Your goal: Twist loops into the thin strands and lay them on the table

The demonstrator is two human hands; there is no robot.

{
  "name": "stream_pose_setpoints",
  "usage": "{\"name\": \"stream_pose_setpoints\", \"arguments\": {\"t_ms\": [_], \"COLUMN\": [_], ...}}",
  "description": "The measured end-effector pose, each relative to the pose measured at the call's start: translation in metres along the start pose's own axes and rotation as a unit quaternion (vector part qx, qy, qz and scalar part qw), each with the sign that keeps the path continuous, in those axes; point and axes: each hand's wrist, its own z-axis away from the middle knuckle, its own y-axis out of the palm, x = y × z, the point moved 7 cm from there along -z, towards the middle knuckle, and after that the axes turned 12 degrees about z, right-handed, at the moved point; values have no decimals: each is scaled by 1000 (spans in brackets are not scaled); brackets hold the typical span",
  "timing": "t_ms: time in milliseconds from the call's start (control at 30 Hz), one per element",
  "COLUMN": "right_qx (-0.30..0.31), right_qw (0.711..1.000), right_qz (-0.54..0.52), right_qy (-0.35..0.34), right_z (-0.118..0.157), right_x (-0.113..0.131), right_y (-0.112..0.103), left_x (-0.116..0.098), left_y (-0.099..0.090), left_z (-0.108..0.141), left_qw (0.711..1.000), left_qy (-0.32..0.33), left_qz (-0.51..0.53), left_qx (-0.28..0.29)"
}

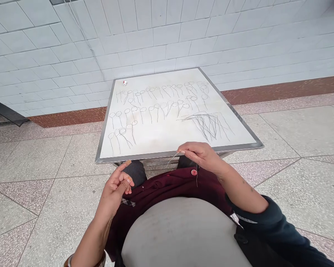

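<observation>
Near the front edge of the white-topped table [156,137], my right hand [202,155] pinches a thin thread-like strand [171,158]. One end of the strand curves down to the left of the fingertips, and a thin dark length hangs below the hand beside a red button [194,172]. My left hand [119,183] is raised over my lap, left of the right hand, its index finger stretched out and the others loosely curled. Nothing shows in it. Several thin looped strands [143,109] lie in rows on the tabletop, with a tangled bunch [207,124] at the right.
A small red and white object [125,82] sits at the table's back left corner. Behind the table stands a white tiled wall [167,35]. Maroon cloth [161,185] covers my lap, and a dark object [5,115] stands at the far left on the floor.
</observation>
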Motion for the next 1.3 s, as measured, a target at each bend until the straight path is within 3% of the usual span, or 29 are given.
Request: {"name": "stream_pose_setpoints", "arguments": {"t_ms": [100,300,467,733,967,1300], "right_qx": [9,18,38,57,61,10], "right_qw": [1000,999,995,990,985,987], "right_qz": [-20,-35,-28,-27,34,35], "right_qy": [-19,-38,-89,-127,-161,-157], "right_z": [-2,-4,-2,-1,3,-1], "right_x": [14,32,34,36,37,33], "right_y": [0,18,29,33,36,30], "left_x": [-11,-15,-8,2,5,1], "left_y": [3,71,94,96,90,48], "left_z": [-4,-14,-20,-18,-18,-14], "left_qw": [999,996,991,983,985,994], "left_qy": [32,12,-16,-83,-90,-69], "left_qz": [-27,-21,57,97,53,29], "left_qx": [-21,81,117,134,140,73]}}
